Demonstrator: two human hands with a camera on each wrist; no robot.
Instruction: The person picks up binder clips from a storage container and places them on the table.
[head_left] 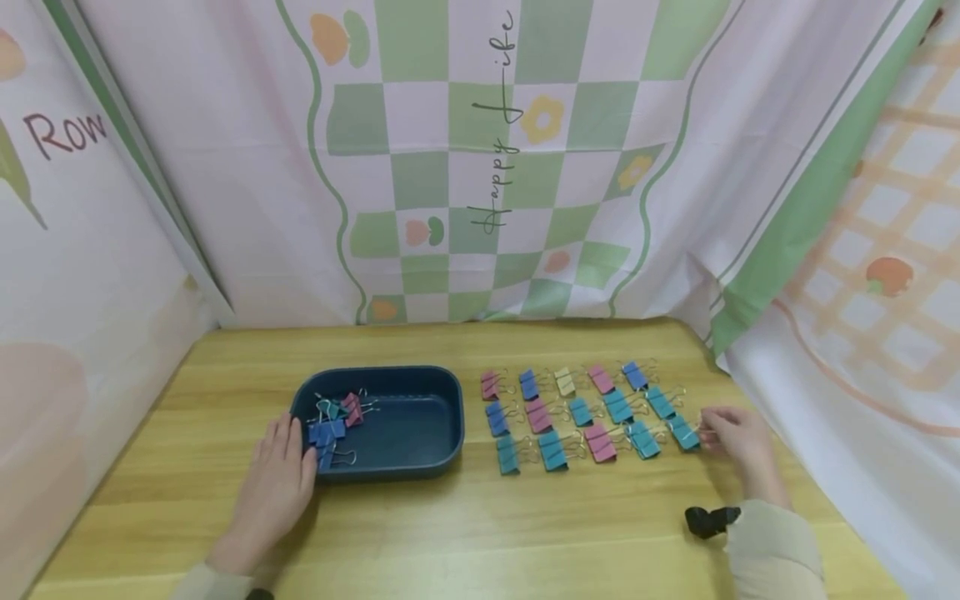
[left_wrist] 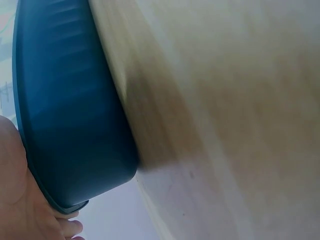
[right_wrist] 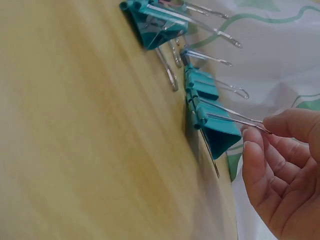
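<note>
With thumb and fingertips my right hand [head_left: 738, 435] pinches the wire handle of a teal binder clip [head_left: 683, 433] at the right end of the nearest row. In the right wrist view that binder clip [right_wrist: 217, 127] lies against the table, one handle raised between thumb and finger. My left hand [head_left: 276, 473] rests at the left end of a dark blue tray [head_left: 405, 477], fingers laid along its rim. Inside the tray's left side lie several binder clips [head_left: 327, 431], blue, teal and pink. The left wrist view shows the tray's outer wall [left_wrist: 75, 110] beside the hand.
Several pink, blue, yellow and teal binder clips [head_left: 553, 450] lie in three rows right of the tray on the wooden table [head_left: 480, 533]. A black strap end [head_left: 708, 522] sticks out by the right sleeve. Patterned curtains [head_left: 495, 167] surround the table's back and sides.
</note>
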